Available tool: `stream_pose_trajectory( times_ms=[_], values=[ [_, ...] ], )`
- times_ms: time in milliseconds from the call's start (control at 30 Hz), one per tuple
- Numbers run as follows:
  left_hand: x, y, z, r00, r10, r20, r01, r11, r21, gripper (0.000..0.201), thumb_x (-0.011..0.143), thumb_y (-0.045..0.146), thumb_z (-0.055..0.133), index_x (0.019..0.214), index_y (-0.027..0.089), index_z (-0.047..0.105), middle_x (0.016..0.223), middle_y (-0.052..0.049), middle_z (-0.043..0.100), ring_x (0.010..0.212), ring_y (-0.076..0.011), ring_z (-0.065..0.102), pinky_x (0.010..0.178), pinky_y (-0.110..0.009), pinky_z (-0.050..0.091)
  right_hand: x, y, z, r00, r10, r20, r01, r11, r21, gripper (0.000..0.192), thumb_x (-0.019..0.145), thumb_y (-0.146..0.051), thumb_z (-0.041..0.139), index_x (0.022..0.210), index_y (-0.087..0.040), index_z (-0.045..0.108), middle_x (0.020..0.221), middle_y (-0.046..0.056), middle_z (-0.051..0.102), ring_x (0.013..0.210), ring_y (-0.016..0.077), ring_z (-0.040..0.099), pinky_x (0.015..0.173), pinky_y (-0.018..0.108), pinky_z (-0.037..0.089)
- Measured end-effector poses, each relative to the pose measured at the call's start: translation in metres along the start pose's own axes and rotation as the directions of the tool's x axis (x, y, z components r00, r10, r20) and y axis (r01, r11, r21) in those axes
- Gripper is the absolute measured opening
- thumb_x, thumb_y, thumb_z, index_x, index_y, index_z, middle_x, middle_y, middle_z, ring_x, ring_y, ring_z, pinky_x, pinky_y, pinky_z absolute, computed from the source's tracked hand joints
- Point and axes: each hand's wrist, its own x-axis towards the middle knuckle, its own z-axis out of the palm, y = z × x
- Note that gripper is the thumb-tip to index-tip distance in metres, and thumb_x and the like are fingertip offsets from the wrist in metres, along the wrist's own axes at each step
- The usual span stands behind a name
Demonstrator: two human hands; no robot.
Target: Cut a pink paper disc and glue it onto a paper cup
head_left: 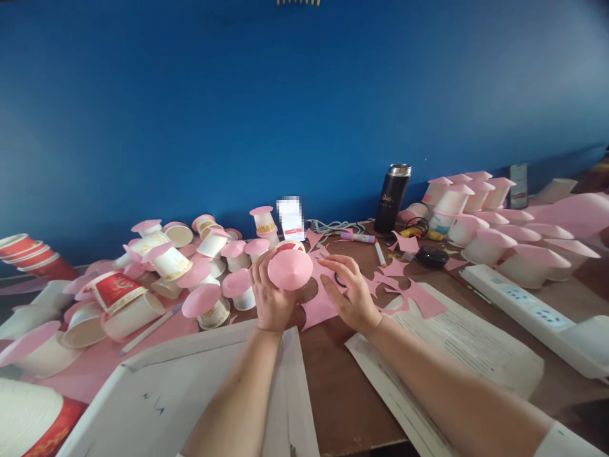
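Note:
My left hand (pixel 272 295) is wrapped round a paper cup (pixel 291 245) with a pink paper cone (pixel 290 270) on its near end. The cone points towards me and hides most of the cup; a bit of red pattern shows above it. Just to the right, my right hand (pixel 351 292) is held with fingers apart, not touching the cone. Behind that hand lie pink paper scraps (pixel 323 301) with round cutouts. Part of a dark ring shows between its fingers, too covered to name.
Many cone-topped cups (pixel 204 301) crowd the left, with more cups (pixel 490 244) at the right. A black flask (pixel 392 198), glue stick (pixel 358 238), and power strip (pixel 528 311) stand or lie around. A white box (pixel 190 393) and printed sheets (pixel 471 343) are nearest me.

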Motion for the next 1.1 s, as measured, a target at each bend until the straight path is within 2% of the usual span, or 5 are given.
stream_pose_trajectory(
  times_ms=[100, 267, 400, 600, 1100],
  values=[
    [-0.002, -0.003, 0.002, 1.0, 0.016, 0.019, -0.016, 1.0, 0.012, 0.051, 0.082, 0.032, 0.06, 0.127, 0.011, 0.046, 0.119, -0.02, 0.058, 0.117, -0.0321, 0.051, 0.1, -0.049, 0.039, -0.001, 0.005, 0.003, 0.98, 0.195, 0.049, -0.201, 0.957, 0.21, 0.033, 0.089, -0.032, 0.058, 0.122, -0.03, 0.056, 0.123, 0.007, 0.055, 0.112, 0.0217, 0.057, 0.095, 0.041, 0.049],
    [-0.006, -0.005, 0.007, 0.998, 0.014, 0.053, -0.018, 0.997, 0.076, 0.061, 0.076, 0.046, 0.067, 0.122, 0.011, 0.048, 0.112, -0.02, 0.059, 0.109, -0.0341, 0.054, 0.094, -0.05, 0.041, -0.001, 0.004, 0.009, 0.875, 0.39, 0.286, -0.483, 0.708, 0.515, 0.059, 0.08, -0.043, 0.069, 0.133, -0.031, 0.045, 0.138, 0.008, 0.049, 0.123, 0.0234, 0.051, 0.101, 0.044, 0.046],
    [-0.009, -0.002, 0.008, 0.993, 0.02, 0.12, -0.029, 0.997, 0.077, 0.063, 0.075, 0.052, 0.066, 0.12, 0.012, 0.049, 0.11, -0.018, 0.06, 0.107, -0.0339, 0.054, 0.093, -0.05, 0.041, 0.002, -0.003, 0.01, 0.81, 0.424, 0.404, -0.585, 0.555, 0.591, 0.079, 0.073, -0.046, 0.075, 0.141, -0.03, 0.039, 0.143, 0.009, 0.047, 0.133, 0.0263, 0.043, 0.107, 0.049, 0.039],
    [-0.012, 0.002, 0.011, 0.987, -0.022, 0.159, 0.013, 0.998, 0.056, 0.068, 0.072, 0.058, 0.067, 0.118, 0.013, 0.048, 0.11, -0.017, 0.059, 0.107, -0.0339, 0.053, 0.094, -0.051, 0.04, 0.005, -0.009, 0.008, 0.743, 0.491, 0.455, -0.659, 0.417, 0.626, 0.086, 0.073, -0.042, 0.075, 0.147, -0.032, 0.031, 0.146, 0.007, 0.046, 0.134, 0.0256, 0.042, 0.111, 0.05, 0.035],
    [-0.014, 0.007, 0.013, 0.978, -0.043, 0.202, 0.033, 0.998, 0.048, 0.059, 0.072, 0.052, 0.069, 0.113, 0.013, 0.05, 0.108, -0.017, 0.06, 0.102, -0.0331, 0.055, 0.087, -0.048, 0.045, 0.005, -0.009, 0.007, 0.738, 0.533, 0.413, -0.653, 0.413, 0.634, 0.086, 0.075, -0.036, 0.074, 0.148, -0.03, 0.03, 0.128, 0.005, 0.062, 0.125, 0.0237, 0.052, 0.109, 0.046, 0.037]
  ],
)
